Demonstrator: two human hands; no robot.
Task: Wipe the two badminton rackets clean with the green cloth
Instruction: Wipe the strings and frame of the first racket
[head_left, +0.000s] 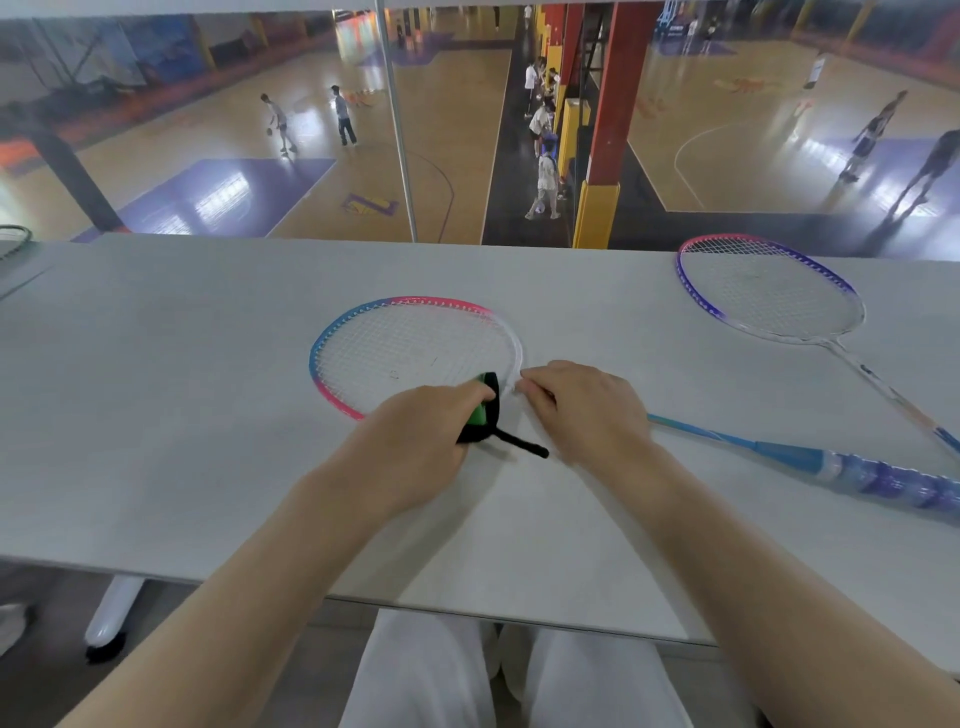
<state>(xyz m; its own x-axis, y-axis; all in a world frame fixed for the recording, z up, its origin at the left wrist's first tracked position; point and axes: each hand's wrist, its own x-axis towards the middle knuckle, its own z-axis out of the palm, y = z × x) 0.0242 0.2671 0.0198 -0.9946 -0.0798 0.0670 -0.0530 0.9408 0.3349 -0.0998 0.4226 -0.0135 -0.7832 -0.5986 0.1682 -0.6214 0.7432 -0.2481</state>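
Sat at grey table (208, 415), white trousers (426, 675) just under near edge; L hand (415, 441) gripped green cloth (480, 410) w/ black trim, fingers curled round it, pressed on near rim of pink-and-blue racket (415, 353). R hand (587, 410) just beside, fingertips pinched on same frame where head meets shaft, blue-wrapped handle (883, 478) running off to right, flat on table. Farther right, well apart, lay second racket (769, 291), purple-pink frame, near far edge; beyond table, basketball courts (260, 171) below w/ ppl on them.
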